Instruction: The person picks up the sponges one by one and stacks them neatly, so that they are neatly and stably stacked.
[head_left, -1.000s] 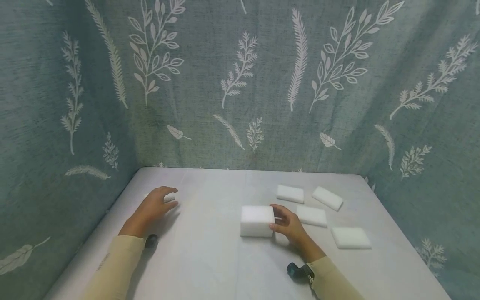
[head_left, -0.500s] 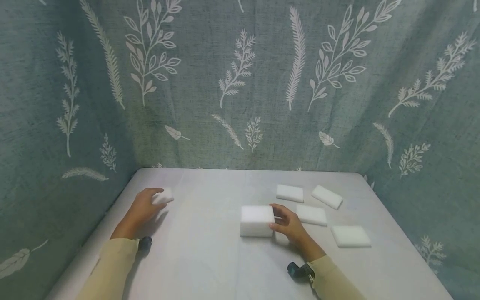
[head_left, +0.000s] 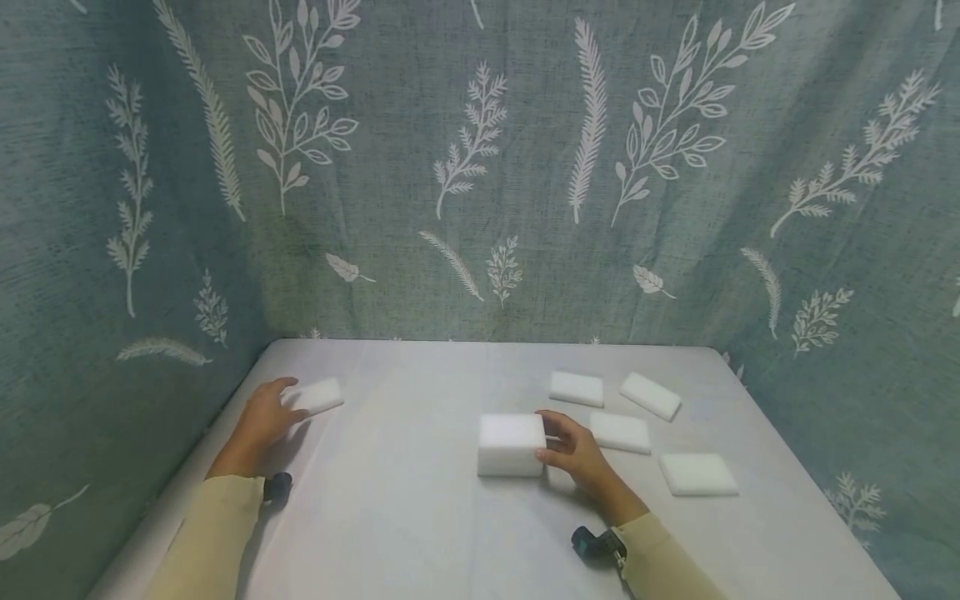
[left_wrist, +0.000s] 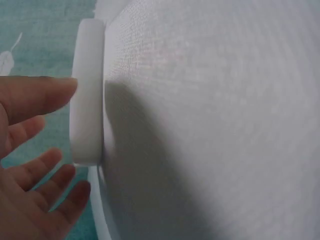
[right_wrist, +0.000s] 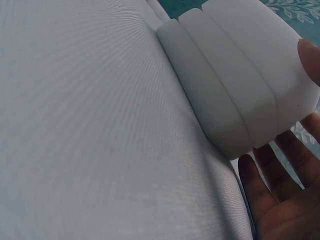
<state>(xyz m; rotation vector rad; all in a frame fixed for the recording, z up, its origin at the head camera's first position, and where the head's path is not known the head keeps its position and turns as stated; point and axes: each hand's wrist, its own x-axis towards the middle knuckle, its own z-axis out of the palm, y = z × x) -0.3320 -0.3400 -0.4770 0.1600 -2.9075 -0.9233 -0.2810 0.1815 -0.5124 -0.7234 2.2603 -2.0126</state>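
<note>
Gripping the stack's end, my right hand perhaps steadied it. My left hand, spread around the lone block, clasped nothing.

We see blue-green cloth walls on three sides. The back wall is at 12 o'clock, the left wall at 9 and the right wall at 3. White leaves and twigs are all over them. High up, we spot one big leafy branch near 11 and another near 1. We look down on a white, cloth-topped table, its far corners round. The light is soft.
</note>
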